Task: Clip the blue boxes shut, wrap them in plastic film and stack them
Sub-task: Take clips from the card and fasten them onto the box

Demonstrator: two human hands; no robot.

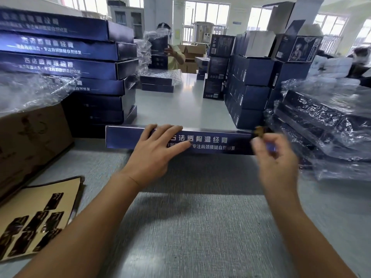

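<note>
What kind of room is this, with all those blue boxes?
Probably a packing workshop. Tall stacks of blue boxes crowd the long table, some boxes are wrapped in plastic film, and another person farther along is wrapping one too.

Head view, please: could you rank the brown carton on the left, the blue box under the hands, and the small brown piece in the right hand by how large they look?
1. Brown carton, though nearness may exaggerate it.
2. Blue box.
3. Small brown piece, pinched in the right hand.
</note>
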